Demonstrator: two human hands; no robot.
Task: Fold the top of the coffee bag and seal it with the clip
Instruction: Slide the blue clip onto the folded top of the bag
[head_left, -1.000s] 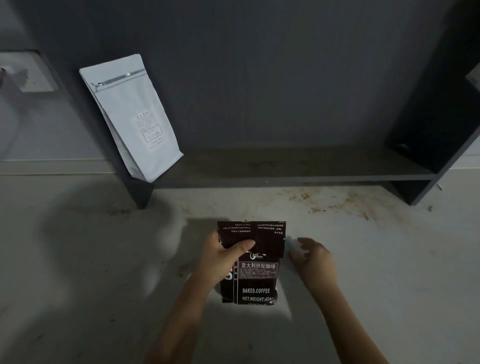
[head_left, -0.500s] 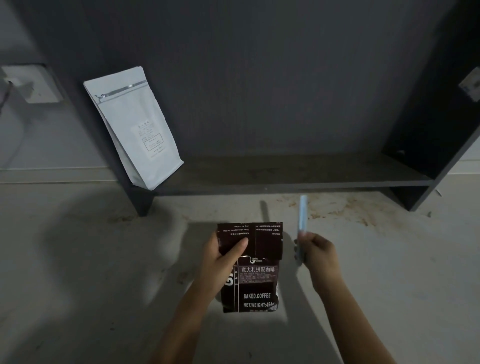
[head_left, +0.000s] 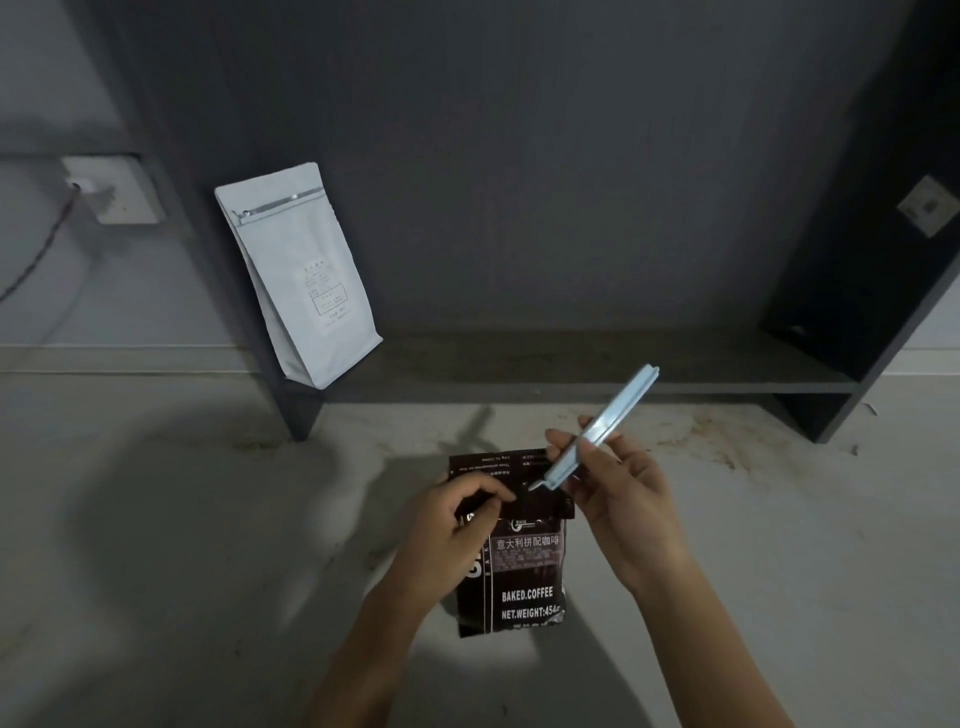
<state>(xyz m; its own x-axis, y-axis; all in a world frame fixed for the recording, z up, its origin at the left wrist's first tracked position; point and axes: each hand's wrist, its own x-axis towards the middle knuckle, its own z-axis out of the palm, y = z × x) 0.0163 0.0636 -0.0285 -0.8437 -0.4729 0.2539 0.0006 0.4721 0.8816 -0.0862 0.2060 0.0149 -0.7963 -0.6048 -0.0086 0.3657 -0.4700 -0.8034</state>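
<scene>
A dark brown coffee bag (head_left: 524, 577) with white lettering lies flat on the pale floor, its top flap folded down over its front. My left hand (head_left: 457, 514) pinches the folded flap at the bag's left side. My right hand (head_left: 618, 493) holds a long light-blue clip (head_left: 597, 431) by its lower half, above the bag's top right corner. The clip slants up to the right, its lower tip close over the fold. Whether the clip's jaws are apart is unclear.
A pale upright pouch (head_left: 301, 275) with a zip strip leans at the left end of a low dark shelf (head_left: 571, 364). Brown stains (head_left: 717, 441) mark the floor right of the bag. A wall socket (head_left: 111, 189) with a cable sits at the far left.
My right hand picked the clip up off the floor beside the bag, raised it upright, then tilted it so its lower tip points at the fold. My left hand stays on the flap.
</scene>
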